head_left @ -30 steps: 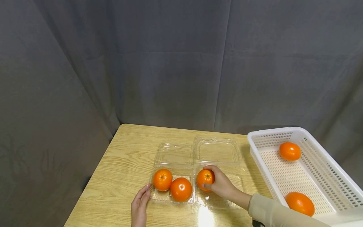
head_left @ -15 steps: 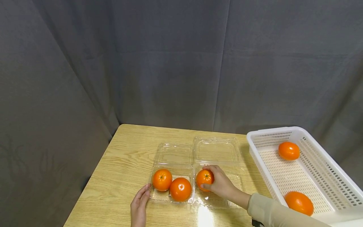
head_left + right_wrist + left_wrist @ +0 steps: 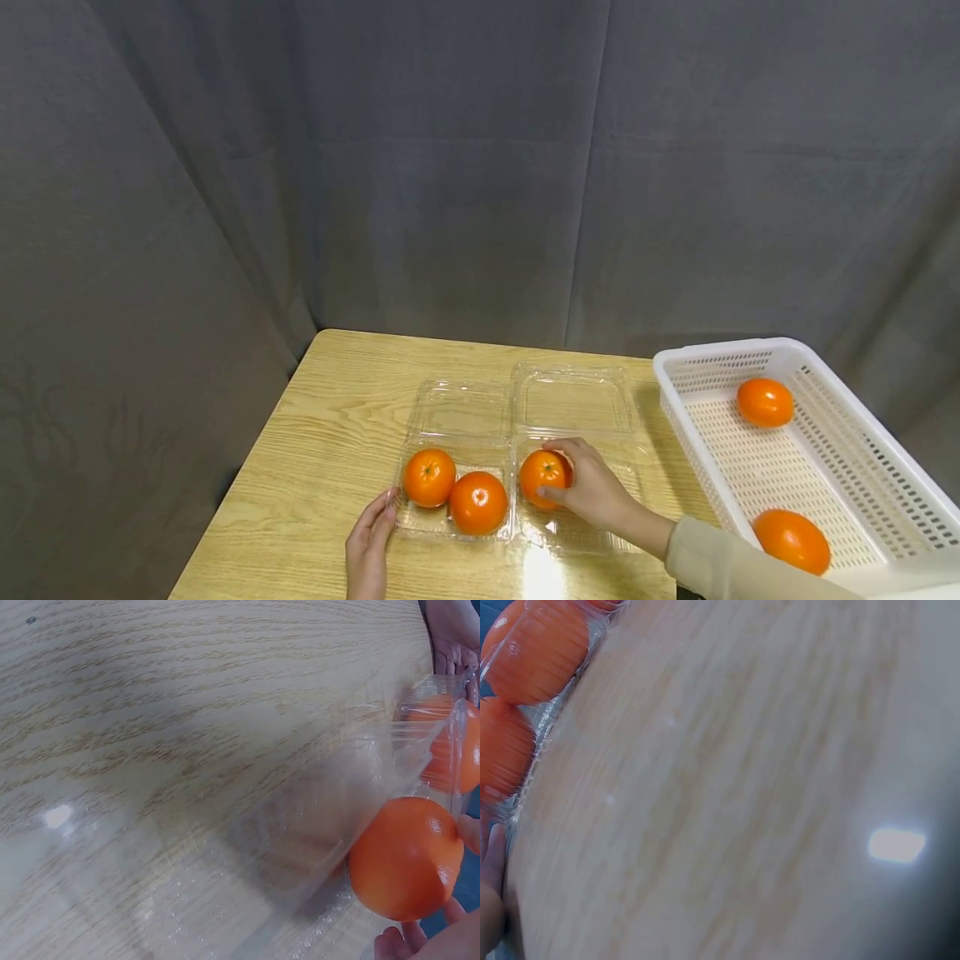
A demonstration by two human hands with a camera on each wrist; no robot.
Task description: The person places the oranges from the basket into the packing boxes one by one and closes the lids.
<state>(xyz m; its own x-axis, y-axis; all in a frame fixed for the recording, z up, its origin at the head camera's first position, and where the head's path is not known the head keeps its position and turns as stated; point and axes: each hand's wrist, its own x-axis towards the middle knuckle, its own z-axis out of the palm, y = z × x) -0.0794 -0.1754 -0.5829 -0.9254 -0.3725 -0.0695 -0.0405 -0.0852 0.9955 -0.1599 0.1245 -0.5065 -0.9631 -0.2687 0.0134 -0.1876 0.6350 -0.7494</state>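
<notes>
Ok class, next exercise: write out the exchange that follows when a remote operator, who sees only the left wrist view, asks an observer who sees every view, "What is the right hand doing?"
Observer: The right hand is gripping an orange fruit at the clear box on the right side of the head view.

Operator: Is any fruit lying away from the boxes?

Observer: Yes, the head view shows two more orange fruits inside a white basket.

Operator: And are the boxes closed?

Observer: No, both lids are open, laid back on the far side of the boxes.
</notes>
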